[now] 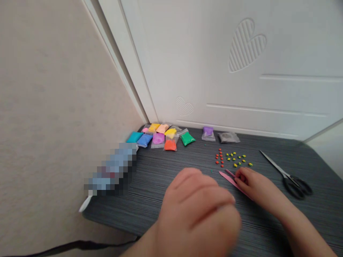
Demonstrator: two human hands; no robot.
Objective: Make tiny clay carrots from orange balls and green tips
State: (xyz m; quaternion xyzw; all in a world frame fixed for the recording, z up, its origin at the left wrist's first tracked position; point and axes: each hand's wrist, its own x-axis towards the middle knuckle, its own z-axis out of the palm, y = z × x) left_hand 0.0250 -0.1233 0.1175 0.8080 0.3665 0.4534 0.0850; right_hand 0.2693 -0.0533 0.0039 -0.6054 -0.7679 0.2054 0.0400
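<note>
My left hand (198, 210) is raised close to the camera, its fingers curled into a fist. Whatever may be inside that fist is hidden. Farther right, my right hand (249, 182) rests low over the table with fingers pinched on a thin pink modelling tool (230, 173). Under and beside those fingers lies a wider, flat pink modelling tool (226, 177) with a pointed tip. Just beyond are several small red-orange clay pieces (219, 156) and several small yellow-and-green clay pieces (235, 159), set out in loose groups.
Black-handled scissors (288, 175) lie open-bladed side left on the right. Clay packets, including a green packet (187, 138), an orange packet (170, 143), a purple packet (208, 132) and a grey packet (228, 137), line the back. A blurred-out package (114, 169) sits at the table's left edge by the wall.
</note>
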